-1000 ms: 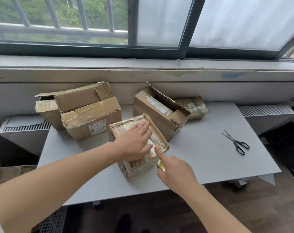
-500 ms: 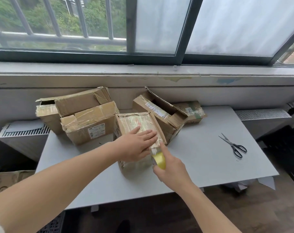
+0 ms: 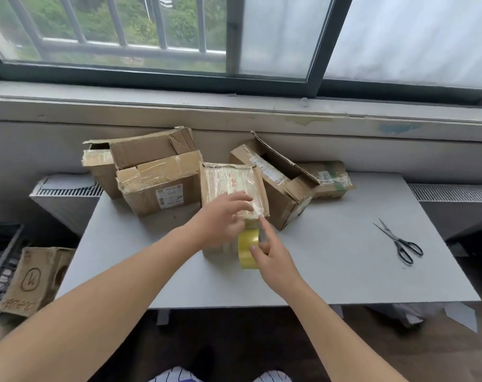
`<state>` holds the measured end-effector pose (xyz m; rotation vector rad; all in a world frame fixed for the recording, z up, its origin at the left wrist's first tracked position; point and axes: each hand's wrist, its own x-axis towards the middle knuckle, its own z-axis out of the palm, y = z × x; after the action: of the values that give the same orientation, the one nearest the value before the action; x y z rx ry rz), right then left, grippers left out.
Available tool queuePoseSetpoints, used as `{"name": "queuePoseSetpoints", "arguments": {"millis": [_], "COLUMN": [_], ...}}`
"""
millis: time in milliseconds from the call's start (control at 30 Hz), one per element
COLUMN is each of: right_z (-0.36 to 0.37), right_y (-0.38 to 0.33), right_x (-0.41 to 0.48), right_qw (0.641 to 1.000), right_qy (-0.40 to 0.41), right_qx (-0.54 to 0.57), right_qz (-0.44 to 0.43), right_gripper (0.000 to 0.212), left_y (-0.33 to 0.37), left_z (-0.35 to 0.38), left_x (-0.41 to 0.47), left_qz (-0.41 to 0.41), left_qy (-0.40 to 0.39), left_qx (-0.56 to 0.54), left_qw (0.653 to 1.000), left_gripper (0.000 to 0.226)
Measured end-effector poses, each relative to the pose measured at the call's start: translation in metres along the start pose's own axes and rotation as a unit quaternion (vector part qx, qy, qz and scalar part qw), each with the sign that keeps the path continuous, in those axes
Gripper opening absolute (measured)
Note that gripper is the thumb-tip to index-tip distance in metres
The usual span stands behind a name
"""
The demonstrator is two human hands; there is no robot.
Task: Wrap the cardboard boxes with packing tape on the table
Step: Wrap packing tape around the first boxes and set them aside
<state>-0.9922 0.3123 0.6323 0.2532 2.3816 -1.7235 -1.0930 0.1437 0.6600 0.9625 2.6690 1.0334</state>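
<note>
In the middle of the frame my left hand [image 3: 223, 216] lies spread on the taped box [image 3: 229, 180] on the desk [image 3: 344, 274]; my right hand [image 3: 274, 261] pinches the yellow tape roll [image 3: 246, 250] just below it

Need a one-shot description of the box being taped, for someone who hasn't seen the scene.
On the grey table under the window, find the cluster of cardboard boxes at the far edge. The middle box juts nearest the person, left hand resting on it, right hand holding a yellow tape roll at its near side. Only its top is wholly covered with shiny clear tape.
</note>
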Motion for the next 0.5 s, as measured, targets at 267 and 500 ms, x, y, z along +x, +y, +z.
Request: {"name": "queuePoseSetpoints", "arguments": {"millis": [267,500], "right_z": [-0.016,-0.051], "right_y": [0.010,0.002], "right_x": [0.016,0.011], "right_qw": [0.998,0.995], "right_qy": [-0.059,-0.052], "right_qx": [-0.007,-0.062], "right_qz": [-0.034,-0.059], "right_gripper": [0.067,0.056], "left_y": [0.043,0.084], "left_z": [0.064,0.092], "left_x": [-0.041,-0.020], "left_qz": [-0.267,-0.193], "left_qy": [0.249,0.297], "left_qx": [-0.052,0.055], "left_qw": [0.930,0.934], "left_gripper": [0.008,0.007]}}
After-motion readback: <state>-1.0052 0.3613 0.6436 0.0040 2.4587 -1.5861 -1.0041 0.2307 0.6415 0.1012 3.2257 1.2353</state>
